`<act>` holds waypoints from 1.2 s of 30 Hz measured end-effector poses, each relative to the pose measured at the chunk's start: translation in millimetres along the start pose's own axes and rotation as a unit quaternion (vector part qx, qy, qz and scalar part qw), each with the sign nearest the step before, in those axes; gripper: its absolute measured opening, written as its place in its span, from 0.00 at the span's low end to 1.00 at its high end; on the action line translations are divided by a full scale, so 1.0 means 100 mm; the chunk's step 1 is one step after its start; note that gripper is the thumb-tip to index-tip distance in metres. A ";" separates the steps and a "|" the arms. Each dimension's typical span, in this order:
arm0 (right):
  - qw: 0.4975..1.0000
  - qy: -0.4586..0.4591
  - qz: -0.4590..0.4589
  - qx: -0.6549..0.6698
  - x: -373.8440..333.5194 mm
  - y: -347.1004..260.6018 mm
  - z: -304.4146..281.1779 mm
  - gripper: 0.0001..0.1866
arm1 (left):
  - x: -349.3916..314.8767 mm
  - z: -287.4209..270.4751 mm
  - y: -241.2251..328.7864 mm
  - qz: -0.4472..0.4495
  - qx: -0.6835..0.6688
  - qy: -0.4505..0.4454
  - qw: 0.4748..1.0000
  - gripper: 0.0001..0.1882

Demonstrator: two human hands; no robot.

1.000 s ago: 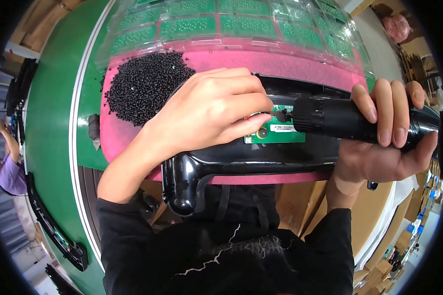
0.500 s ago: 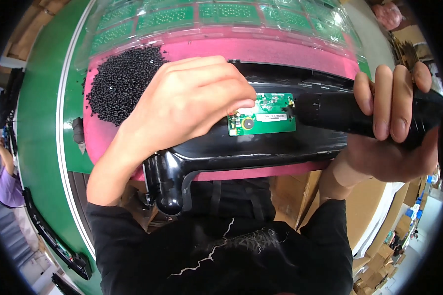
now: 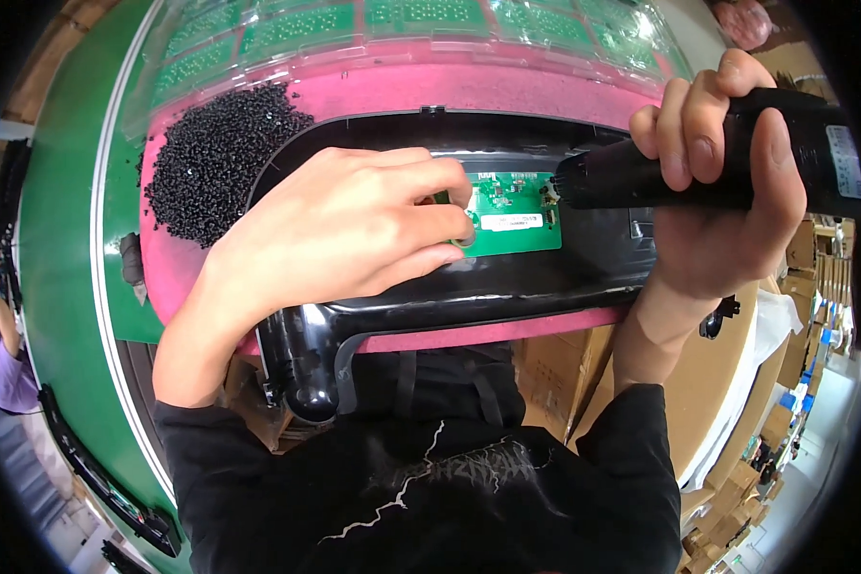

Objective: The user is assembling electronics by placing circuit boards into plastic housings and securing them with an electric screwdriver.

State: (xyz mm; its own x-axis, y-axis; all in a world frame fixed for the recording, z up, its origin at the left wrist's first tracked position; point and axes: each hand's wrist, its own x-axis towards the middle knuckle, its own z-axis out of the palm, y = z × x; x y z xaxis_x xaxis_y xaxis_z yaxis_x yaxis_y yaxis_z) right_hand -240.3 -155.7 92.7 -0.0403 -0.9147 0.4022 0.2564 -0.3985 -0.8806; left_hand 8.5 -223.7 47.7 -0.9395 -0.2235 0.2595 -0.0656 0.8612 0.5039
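Ideally, brace the green board (image 3: pixel 518 241), inside the shell (image 3: pixel 507 287) overhanging the pink mat's (image 3: pixel 421 93) near edge, with the half-curled left hand (image 3: pixel 354 225) (grip unclear); aim the tool (image 3: pixel 603 177), encircled by the right hand (image 3: pixel 722 182), squarely.

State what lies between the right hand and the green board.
In the head view, the black tool runs from the right hand to the green board, above the black casing.

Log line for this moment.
left hand: at board left end; right hand: holding driver; board: in shell; black parts: heaped on mat
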 end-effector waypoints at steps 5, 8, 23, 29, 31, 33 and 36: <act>0.999 0.033 0.005 -0.026 -0.02 0.03 0.06 0.18 | 0.00 -0.01 0.00 -0.002 -0.002 -0.003 1.000 0.08; 0.999 0.031 0.007 -0.028 -0.02 0.02 0.06 0.18 | 0.00 -0.02 0.03 -0.010 0.003 -0.007 1.000 0.08; 0.998 -0.014 -0.012 -0.056 -0.07 -0.07 -0.01 0.20 | 0.03 -0.02 0.12 -0.037 -0.007 -0.016 0.999 0.08; 0.997 -0.036 0.001 -0.064 0.00 0.02 0.10 0.19 | 0.00 -0.06 0.15 -0.059 0.015 -0.027 0.998 0.08; 0.996 -0.055 0.009 -0.071 0.04 0.04 0.10 0.19 | 0.01 -0.08 0.16 -0.065 0.024 -0.043 0.997 0.08; 0.995 -0.080 0.010 -0.064 0.05 0.06 0.07 0.19 | 0.02 -0.09 0.19 -0.076 0.033 -0.053 0.995 0.08; 0.997 -0.059 0.014 -0.050 0.04 0.06 0.09 0.19 | 0.03 -0.11 0.23 -0.088 0.041 -0.064 0.993 0.09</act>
State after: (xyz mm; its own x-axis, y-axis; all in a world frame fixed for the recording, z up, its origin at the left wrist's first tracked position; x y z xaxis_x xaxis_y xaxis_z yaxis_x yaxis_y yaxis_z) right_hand -229.9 -161.3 91.3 0.0815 -0.9135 0.3986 0.1588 -0.3829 -0.9100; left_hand 7.6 -209.6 69.6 -0.9457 -0.3189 0.0634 -0.2555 0.8496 0.4613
